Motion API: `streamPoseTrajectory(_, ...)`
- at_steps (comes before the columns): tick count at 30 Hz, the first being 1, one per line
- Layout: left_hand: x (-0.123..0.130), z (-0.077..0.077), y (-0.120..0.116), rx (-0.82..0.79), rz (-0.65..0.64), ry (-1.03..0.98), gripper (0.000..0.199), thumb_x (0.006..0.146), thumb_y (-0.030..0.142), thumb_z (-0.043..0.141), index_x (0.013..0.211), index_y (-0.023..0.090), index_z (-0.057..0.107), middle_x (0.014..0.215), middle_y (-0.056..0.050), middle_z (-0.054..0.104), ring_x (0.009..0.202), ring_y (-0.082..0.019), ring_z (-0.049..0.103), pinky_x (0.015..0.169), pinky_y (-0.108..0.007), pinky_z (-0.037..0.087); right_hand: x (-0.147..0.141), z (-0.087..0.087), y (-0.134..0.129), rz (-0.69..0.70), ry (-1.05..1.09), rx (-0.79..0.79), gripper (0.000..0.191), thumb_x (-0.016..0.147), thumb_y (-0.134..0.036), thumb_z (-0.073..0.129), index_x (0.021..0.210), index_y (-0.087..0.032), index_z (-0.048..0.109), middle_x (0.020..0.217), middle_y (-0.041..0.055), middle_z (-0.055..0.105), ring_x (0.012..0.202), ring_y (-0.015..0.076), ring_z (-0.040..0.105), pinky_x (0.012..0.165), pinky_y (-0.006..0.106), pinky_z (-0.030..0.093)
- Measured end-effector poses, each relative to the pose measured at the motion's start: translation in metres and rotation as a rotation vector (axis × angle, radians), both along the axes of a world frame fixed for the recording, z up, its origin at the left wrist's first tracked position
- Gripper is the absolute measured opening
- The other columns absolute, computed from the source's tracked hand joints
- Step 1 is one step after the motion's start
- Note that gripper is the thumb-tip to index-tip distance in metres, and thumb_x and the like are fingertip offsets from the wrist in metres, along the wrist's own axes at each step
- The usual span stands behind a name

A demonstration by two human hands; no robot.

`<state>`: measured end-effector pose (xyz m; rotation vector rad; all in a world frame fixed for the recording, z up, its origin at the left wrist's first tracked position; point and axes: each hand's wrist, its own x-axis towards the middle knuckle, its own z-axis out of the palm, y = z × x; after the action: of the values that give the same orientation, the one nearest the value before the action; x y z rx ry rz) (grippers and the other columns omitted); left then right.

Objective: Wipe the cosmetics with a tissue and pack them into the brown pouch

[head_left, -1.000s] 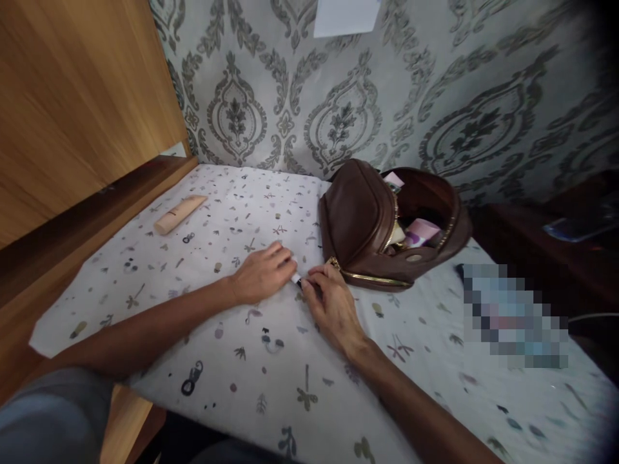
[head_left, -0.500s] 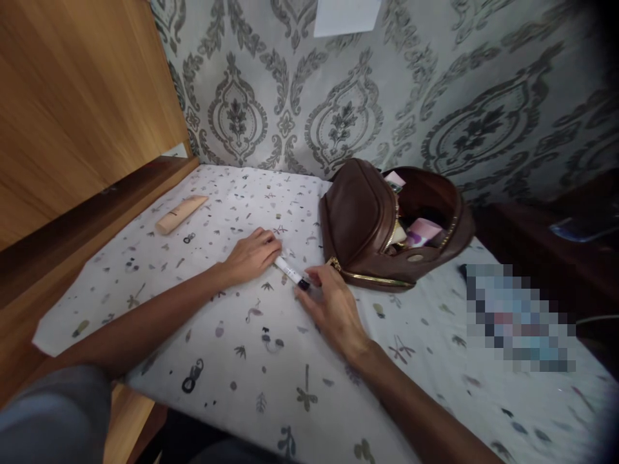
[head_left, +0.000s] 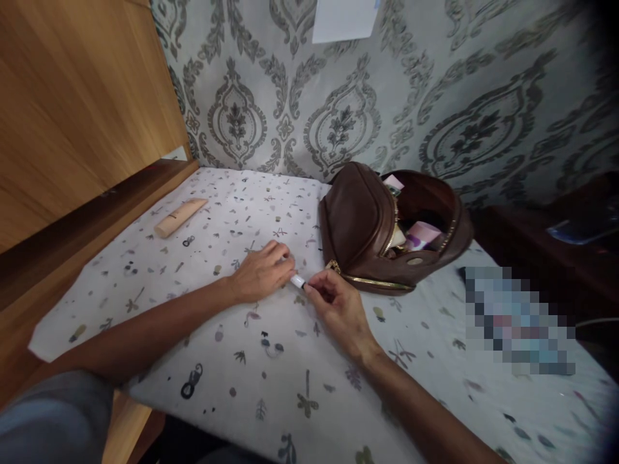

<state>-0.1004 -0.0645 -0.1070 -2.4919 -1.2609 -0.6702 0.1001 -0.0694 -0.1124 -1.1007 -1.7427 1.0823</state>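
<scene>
Between my two hands, just above the patterned cloth, is a small white tube (head_left: 298, 281) with a dark end. My left hand (head_left: 265, 270) is closed around its left part, which the fingers hide. The fingertips of my right hand (head_left: 336, 303) pinch the dark end. Right behind my right hand sits an open brown leather bag (head_left: 358, 219), its gold zipper undone, with a pink and purple item (head_left: 422, 236) and other small things inside. A peach-coloured tube (head_left: 180, 218) lies on the cloth at the far left.
White patterned cloth (head_left: 261, 386) covers the table. A wooden cabinet (head_left: 87, 96) stands at the left, a patterned wall (head_left: 285, 84) at the back. A blurred-out flat object (head_left: 520, 319) lies at the right, near dark furniture (head_left: 541, 225).
My left hand has moved a little right and covers more of the white tube. My right fingers have closed on its dark end, where they were apart before.
</scene>
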Motion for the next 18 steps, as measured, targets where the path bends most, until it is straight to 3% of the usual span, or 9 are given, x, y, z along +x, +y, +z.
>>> streamPoseTrajectory(3,-0.020,0.000,0.014,-0.094,0.101,-0.148,0.037,0.103,0.035,0.035,0.085,0.015,0.061,0.092,-0.008,0.060,0.089,-0.019,0.052,0.064,-0.027,0.042,0.001,0.006,0.000,0.033,0.087,-0.109,0.027,0.077,-0.041,0.063,0.075,-0.015,0.056,0.067,0.0010,0.058,0.060,0.0090,0.049,0.056,0.019,0.039)
streamPoseTrajectory(5,-0.026,0.003,0.019,-0.228,0.137,-0.359,0.041,0.103,0.038,0.034,0.075,0.016,0.056,0.077,-0.005,0.056,0.074,-0.016,0.051,0.063,-0.027,0.040,0.000,0.008,0.000,0.030,0.150,-0.165,0.031,0.076,-0.044,0.066,0.076,-0.016,0.056,0.067,0.0005,0.057,0.061,0.0087,0.048,0.056,0.019,0.039)
streamPoseTrajectory(8,-0.021,0.010,0.018,-0.523,0.122,-0.838,0.049,0.099,0.053,0.039,0.068,0.017,0.048,0.060,0.001,0.044,0.055,-0.011,0.043,0.053,-0.025,0.035,-0.001,0.008,-0.003,0.032,0.245,-0.242,0.038,0.073,-0.050,0.071,0.078,-0.016,0.055,0.070,0.0004,0.059,0.063,0.0091,0.051,0.060,0.020,0.040)
streamPoseTrajectory(11,-0.003,0.015,0.014,-0.800,0.133,-1.372,0.052,0.089,0.068,0.051,0.074,0.018,0.050,0.056,0.003,0.043,0.048,-0.009,0.041,0.043,-0.022,0.029,-0.004,0.005,-0.005,0.069,0.292,-0.294,0.043,0.072,-0.052,0.074,0.088,-0.016,0.058,0.073,0.0009,0.062,0.065,0.0098,0.054,0.062,0.020,0.042)
streamPoseTrajectory(13,0.009,0.018,0.012,-0.915,0.155,-1.655,0.052,0.084,0.068,0.057,0.074,0.018,0.048,0.056,0.004,0.042,0.046,-0.009,0.041,0.039,-0.020,0.027,-0.005,0.003,-0.007,0.093,0.296,-0.293,0.045,0.074,-0.052,0.074,0.094,-0.015,0.060,0.075,0.0016,0.063,0.066,0.0102,0.055,0.063,0.021,0.043)
streamPoseTrajectory(16,0.022,0.020,0.007,-1.007,0.153,-1.845,0.051,0.086,0.066,0.057,0.073,0.018,0.046,0.057,0.003,0.044,0.046,-0.008,0.041,0.038,-0.019,0.028,-0.006,0.002,-0.009,0.119,0.297,-0.247,0.042,0.076,-0.051,0.073,0.096,-0.015,0.061,0.076,0.0021,0.063,0.067,0.0102,0.055,0.063,0.021,0.044)
streamPoseTrajectory(18,0.029,0.020,-0.001,-1.028,0.167,-1.794,0.053,0.087,0.069,0.053,0.074,0.018,0.049,0.058,0.003,0.046,0.046,-0.009,0.040,0.040,-0.021,0.032,-0.007,0.003,-0.011,0.136,0.295,-0.217,0.039,0.077,-0.049,0.072,0.094,-0.015,0.061,0.076,0.0020,0.063,0.067,0.0098,0.055,0.063,0.020,0.044)
